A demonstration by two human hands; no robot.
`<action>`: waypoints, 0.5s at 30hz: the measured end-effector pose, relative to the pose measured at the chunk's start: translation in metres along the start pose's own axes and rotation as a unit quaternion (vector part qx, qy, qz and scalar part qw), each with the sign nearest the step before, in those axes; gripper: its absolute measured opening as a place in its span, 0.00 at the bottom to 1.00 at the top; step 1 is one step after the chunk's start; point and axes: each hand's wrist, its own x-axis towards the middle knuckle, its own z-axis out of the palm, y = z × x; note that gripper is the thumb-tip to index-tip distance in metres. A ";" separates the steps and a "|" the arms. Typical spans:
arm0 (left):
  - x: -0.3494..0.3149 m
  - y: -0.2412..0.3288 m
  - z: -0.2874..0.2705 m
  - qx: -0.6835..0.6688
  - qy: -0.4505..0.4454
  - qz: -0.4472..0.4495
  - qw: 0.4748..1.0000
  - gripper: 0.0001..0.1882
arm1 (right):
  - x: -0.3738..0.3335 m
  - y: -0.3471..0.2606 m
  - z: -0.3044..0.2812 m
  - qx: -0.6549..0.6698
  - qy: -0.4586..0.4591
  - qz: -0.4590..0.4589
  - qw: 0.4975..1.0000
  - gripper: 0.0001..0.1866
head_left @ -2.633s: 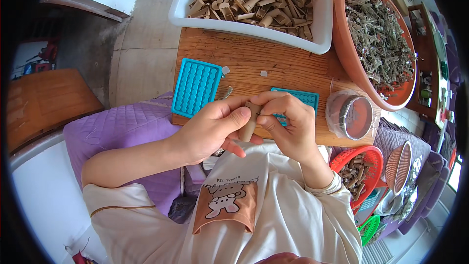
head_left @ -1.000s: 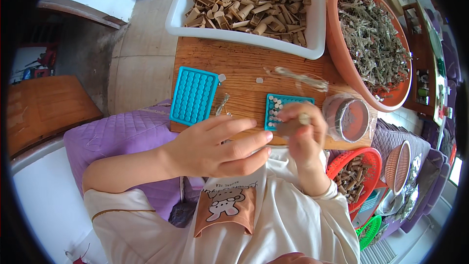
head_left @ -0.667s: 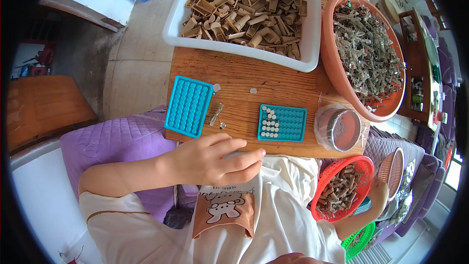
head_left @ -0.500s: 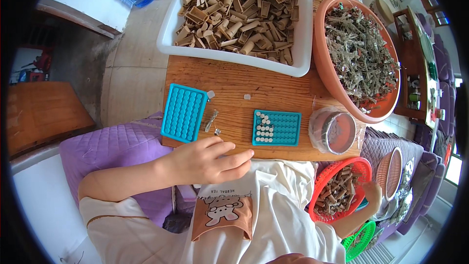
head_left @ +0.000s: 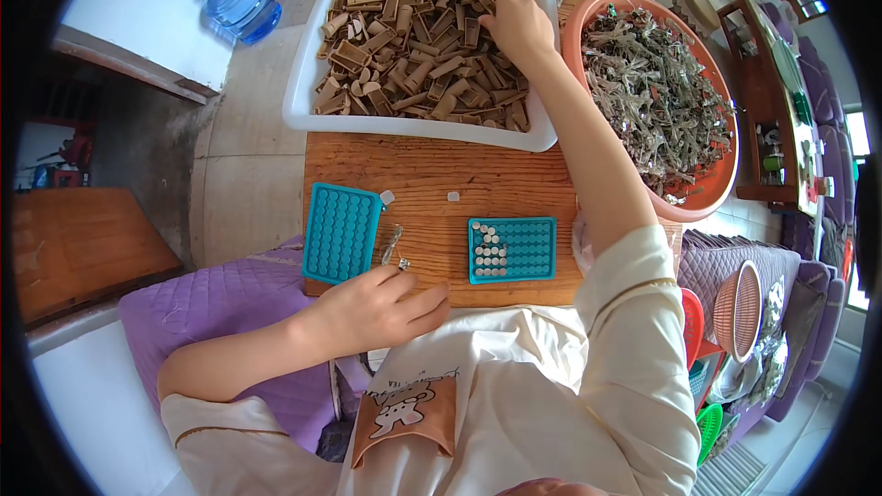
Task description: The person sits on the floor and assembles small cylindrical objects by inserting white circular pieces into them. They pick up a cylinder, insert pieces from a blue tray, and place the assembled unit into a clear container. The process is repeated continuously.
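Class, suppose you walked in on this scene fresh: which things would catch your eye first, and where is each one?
The big white tray heaped with brown tube-like pieces fills the far side of the wooden table, and the right hand reaches into the heap. Beside it on the right stands an orange basin full of grey-green scraps. Nearer, two teal grid trays lie flat, with the left hand resting at the table's near edge.

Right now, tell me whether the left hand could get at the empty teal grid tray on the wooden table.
Probably yes. The left hand rests at the table's near edge, just below the empty teal tray. Only a small metal tool lies beside the path, and the right hand is far off in the white tub.
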 end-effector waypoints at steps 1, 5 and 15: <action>-0.001 0.001 -0.001 0.005 0.006 -0.007 1.000 0.10 | 0.005 -0.003 0.006 -0.021 -0.010 0.002 1.000 0.17; -0.001 -0.001 -0.004 -0.034 0.001 -0.028 0.999 0.12 | 0.000 -0.012 0.001 -0.004 0.004 -0.016 1.000 0.13; 0.002 -0.022 -0.024 -0.820 0.106 -0.374 0.419 0.22 | -0.158 -0.107 -0.118 0.404 -0.079 -0.326 0.851 0.11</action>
